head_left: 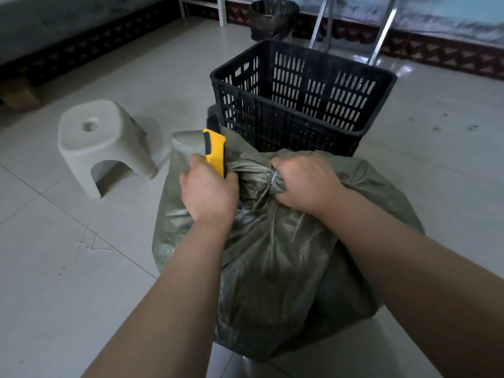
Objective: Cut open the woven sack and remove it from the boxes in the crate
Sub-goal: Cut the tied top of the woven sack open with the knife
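A bulging grey-green woven sack (272, 255) stands on the tiled floor right in front of me, its neck gathered and bound with a pale tie (273, 178). My left hand (208, 190) is shut on a yellow utility knife (215, 151), whose handle points up and away; the blade end is hidden against the gathered neck. My right hand (304, 184) grips the bunched neck at the tie. Whatever the sack holds is hidden. A black slotted plastic crate (300, 94) stands just behind the sack, and it looks empty.
A white plastic stool (106, 143) sits to the left of the sack. A dark bin (272, 19) and metal frame legs (381, 31) stand by the far wall. A brown block (20, 95) lies at the far left. Tiled floor surrounds everything.
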